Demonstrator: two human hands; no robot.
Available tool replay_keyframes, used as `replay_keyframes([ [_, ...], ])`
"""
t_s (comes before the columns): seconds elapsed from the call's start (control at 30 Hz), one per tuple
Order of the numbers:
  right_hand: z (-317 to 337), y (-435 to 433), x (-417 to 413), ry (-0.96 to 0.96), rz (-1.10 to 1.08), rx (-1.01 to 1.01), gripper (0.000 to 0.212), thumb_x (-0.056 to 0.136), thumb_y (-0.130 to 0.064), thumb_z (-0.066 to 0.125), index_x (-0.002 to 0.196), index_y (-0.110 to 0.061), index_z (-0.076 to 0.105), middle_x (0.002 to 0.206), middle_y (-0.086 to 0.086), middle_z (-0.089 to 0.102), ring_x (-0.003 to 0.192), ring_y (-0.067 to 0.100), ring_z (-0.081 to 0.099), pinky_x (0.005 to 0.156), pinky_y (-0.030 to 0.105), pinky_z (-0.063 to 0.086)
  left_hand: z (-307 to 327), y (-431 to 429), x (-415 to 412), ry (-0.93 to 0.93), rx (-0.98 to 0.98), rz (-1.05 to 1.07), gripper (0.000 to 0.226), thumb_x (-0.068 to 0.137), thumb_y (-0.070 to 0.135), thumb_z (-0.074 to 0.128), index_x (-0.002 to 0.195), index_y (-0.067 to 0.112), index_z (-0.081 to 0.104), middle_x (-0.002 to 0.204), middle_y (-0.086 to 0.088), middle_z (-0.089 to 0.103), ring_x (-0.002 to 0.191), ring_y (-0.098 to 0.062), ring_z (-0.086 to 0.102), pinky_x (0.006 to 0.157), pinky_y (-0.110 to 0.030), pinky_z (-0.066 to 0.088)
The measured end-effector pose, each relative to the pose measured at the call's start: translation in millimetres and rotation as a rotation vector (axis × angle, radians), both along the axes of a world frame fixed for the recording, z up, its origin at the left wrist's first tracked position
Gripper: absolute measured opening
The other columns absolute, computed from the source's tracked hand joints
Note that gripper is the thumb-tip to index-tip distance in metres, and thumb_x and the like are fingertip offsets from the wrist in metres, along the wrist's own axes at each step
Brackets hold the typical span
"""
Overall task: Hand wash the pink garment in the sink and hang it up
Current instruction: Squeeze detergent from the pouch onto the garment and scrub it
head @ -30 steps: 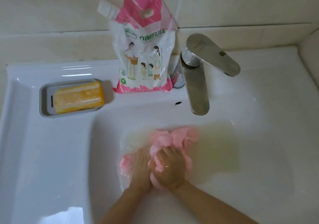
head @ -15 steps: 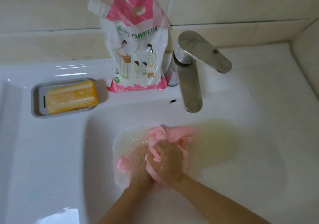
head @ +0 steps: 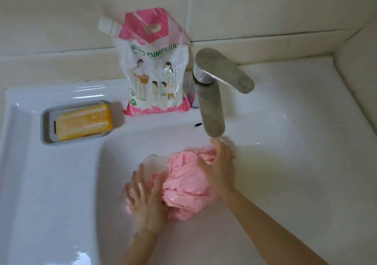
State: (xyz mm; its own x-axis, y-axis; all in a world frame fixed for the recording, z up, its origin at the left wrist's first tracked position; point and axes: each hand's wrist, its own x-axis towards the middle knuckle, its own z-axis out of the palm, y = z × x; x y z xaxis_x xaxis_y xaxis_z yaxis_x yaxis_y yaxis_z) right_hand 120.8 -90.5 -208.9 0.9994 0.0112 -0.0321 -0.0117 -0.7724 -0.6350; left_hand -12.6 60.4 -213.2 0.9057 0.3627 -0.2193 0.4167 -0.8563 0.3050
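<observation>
At 6 o'clock of the view, stands over a white sink (head: 61, 183) spanning nearly everything from edge to edge. Has a pink-and-white detergent pouch (head: 155, 70) upright at 12 o'clock on the back ledge, leaning against the tiled wall, white spout cap tilted toward 10 o'clock. Has a steel faucet (head: 212, 101) just beside the pouch at 1 o'clock, spout reaching out over the basin, lever pointing toward 4 o'clock.

Works a pink garment (head: 185, 183), bunched into a wet lump in the basin near the centre, just past the spout's tip toward 6 o'clock. Presses the left hand (head: 144, 199) flat against the lump's 8 o'clock side, fingers spread wide and fairly straight, somewhat blurred. Lays the right hand (head: 220, 168) over the lump's 2 o'clock side, fingers loosely extended and cupped on the cloth, not curled round any fold, fingertips close under the spout.

Has a grey soap dish (head: 43, 126) at 9 o'clock on the sink's left ledge, well apart from both hands, with a yellow soap bar (head: 83, 121) lying in it.
</observation>
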Motion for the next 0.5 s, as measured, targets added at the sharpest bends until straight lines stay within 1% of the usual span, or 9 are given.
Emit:
replay_keyframes([
  [0.07, 2, -10, -6, 0.028, 0.021, -0.156, 0.070, 0.067, -0.053, 0.053, 0.131, -0.026, 0.051, 0.130, 0.005, 0.050, 0.116, 0.025, 0.045, 0.093, 0.040, 0.040, 2, -7, -4, 0.013, -0.170, 0.320, 0.076, 0.058, 0.023, 0.083, 0.127, 0.034, 0.055, 0.141, -0.014, 0.037, 0.119, -0.042, 0.039, 0.096, -0.049, 0.032],
  [0.13, 6, -2, -15, 0.264, 0.163, -0.050, 0.071, 0.066, -0.058, 0.044, 0.133, -0.034, 0.050, 0.132, -0.002, 0.047, 0.119, 0.018, 0.043, 0.098, 0.036, 0.036, 17, -14, 4, -0.061, -0.483, 0.383, 0.059, 0.071, 0.022, 0.066, 0.128, 0.023, 0.054, 0.127, -0.009, 0.048, 0.116, -0.038, 0.047, 0.092, -0.038, 0.039],
  [0.17, 9, 4, -19, 0.408, 0.227, 0.062, 0.063, 0.070, -0.057, 0.046, 0.128, -0.038, 0.054, 0.126, -0.006, 0.051, 0.113, 0.013, 0.047, 0.097, 0.032, 0.039, 28, -15, 7, -0.105, -0.684, 0.415, 0.047, 0.072, 0.022, 0.059, 0.119, 0.020, 0.057, 0.115, -0.003, 0.058, 0.111, -0.030, 0.056, 0.087, -0.029, 0.045],
  [0.23, 22, 10, -24, 0.653, 0.208, 0.354, 0.031, 0.082, -0.032, 0.057, 0.111, -0.028, 0.066, 0.105, -0.006, 0.062, 0.099, 0.012, 0.057, 0.089, 0.026, 0.045, 53, -15, 13, -0.087, -1.042, 0.477, 0.023, 0.082, 0.015, 0.053, 0.103, 0.024, 0.057, 0.096, 0.005, 0.068, 0.100, -0.017, 0.065, 0.078, -0.022, 0.051],
  [0.3, 31, 2, -28, 0.704, 0.194, 0.578, 0.026, 0.076, -0.001, 0.053, 0.096, -0.005, 0.069, 0.087, -0.001, 0.062, 0.084, 0.012, 0.056, 0.075, 0.021, 0.043, 61, -4, 18, -0.082, -1.197, 0.566, 0.027, 0.094, 0.005, 0.045, 0.113, 0.022, 0.055, 0.108, -0.004, 0.067, 0.103, -0.023, 0.065, 0.078, -0.033, 0.054],
  [0.37, 43, -12, -32, 0.681, 0.192, 0.755, 0.035, 0.062, -0.001, 0.049, 0.092, 0.001, 0.066, 0.083, 0.002, 0.061, 0.078, 0.012, 0.055, 0.070, 0.022, 0.042, 61, 9, 19, -0.072, -1.181, 0.589, 0.021, 0.098, 0.014, 0.046, 0.119, 0.017, 0.052, 0.106, -0.001, 0.069, 0.092, -0.017, 0.070, 0.073, -0.035, 0.053],
  [0.43, 51, -20, -41, 0.690, 0.252, 0.938, 0.040, 0.067, -0.008, 0.056, 0.107, -0.004, 0.060, 0.094, 0.000, 0.065, 0.087, 0.011, 0.061, 0.074, 0.024, 0.046, 72, 14, 23, -0.017, -0.956, 0.373, 0.025, 0.096, 0.034, 0.047, 0.116, 0.020, 0.052, 0.082, 0.014, 0.073, 0.070, -0.004, 0.070, 0.073, -0.037, 0.052],
  [0.47, 51, -21, -47, 0.682, 0.253, 0.941, 0.042, 0.074, -0.019, 0.061, 0.114, -0.010, 0.057, 0.102, -0.005, 0.067, 0.094, 0.009, 0.063, 0.079, 0.022, 0.047, 66, 15, 16, -0.060, -0.699, 0.121, 0.032, 0.090, 0.040, 0.044, 0.119, 0.029, 0.051, 0.083, 0.025, 0.071, 0.078, 0.000, 0.068, 0.086, -0.042, 0.051],
  [0.5, 52, -20, -53, 0.695, 0.214, 0.896, 0.044, 0.078, -0.037, 0.062, 0.117, -0.016, 0.057, 0.104, -0.009, 0.067, 0.097, 0.006, 0.063, 0.082, 0.020, 0.046, 74, 15, 11, -0.058, -0.449, -0.118, 0.043, 0.082, 0.040, 0.039, 0.124, 0.042, 0.047, 0.099, 0.035, 0.064, 0.096, 0.001, 0.063, 0.102, -0.046, 0.042],
])
